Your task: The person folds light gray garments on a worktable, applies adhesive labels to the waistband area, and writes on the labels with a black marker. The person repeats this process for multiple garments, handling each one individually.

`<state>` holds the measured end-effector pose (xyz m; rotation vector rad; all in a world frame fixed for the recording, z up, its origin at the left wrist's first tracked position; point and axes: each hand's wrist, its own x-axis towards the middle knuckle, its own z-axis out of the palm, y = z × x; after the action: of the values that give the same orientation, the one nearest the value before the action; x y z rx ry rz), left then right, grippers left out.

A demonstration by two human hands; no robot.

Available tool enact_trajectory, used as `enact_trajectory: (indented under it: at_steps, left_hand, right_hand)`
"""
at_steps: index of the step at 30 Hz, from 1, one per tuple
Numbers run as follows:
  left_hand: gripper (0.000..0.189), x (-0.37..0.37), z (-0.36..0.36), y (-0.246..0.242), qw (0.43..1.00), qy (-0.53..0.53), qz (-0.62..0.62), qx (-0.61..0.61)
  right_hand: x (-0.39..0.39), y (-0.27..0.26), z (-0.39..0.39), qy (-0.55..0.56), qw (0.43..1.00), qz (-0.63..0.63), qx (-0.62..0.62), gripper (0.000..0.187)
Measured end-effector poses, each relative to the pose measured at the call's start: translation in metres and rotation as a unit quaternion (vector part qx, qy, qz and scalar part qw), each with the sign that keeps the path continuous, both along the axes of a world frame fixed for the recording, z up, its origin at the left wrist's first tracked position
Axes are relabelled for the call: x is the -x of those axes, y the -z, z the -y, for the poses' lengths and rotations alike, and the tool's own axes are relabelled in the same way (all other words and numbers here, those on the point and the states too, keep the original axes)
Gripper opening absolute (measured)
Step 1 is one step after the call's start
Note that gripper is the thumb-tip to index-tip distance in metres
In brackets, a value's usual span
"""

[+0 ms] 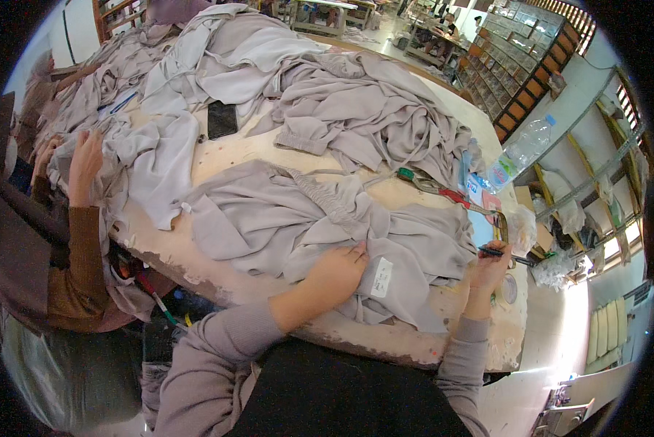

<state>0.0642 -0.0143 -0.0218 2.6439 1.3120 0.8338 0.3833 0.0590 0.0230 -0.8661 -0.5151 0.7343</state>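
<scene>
A grey garment with a gathered elastic waistband lies spread on the worktable in front of me. My left hand rests on its fabric, fingers bent; whether they pinch the cloth cannot be told. Just right of that hand, a white label with handwriting lies on the garment. At the table's right side my right hand holds a dark pen between thumb and fingers. Beyond the garment lie scissors with red handles and a green roll.
Heaped grey garments cover the far side of the wooden table. A black phone lies between piles. A plastic bottle stands at right, near a tape roll. At left, a co-worker's hands handle cloth; another person is beyond.
</scene>
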Motion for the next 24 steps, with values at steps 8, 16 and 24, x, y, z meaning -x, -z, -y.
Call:
enact_trajectory:
  at_steps: [8,16,24]
  left_hand:
    - [0.033,0.014,0.004,-0.026,0.995,0.003,0.087,0.04]
    - [0.038,0.087,-0.043,-0.068,0.989,-0.134,0.048,-0.039]
    - [0.025,0.071,-0.064,-0.055,0.984,-0.091,0.151,0.009]
  right_hand:
    - [0.011,0.011,0.005,0.012,0.96,0.278,-0.005,0.042]
    - [0.078,-0.026,0.026,-0.11,0.924,0.359,-0.074,0.033]
    - [0.19,-0.012,0.044,-0.205,0.697,0.687,-0.019,0.032]
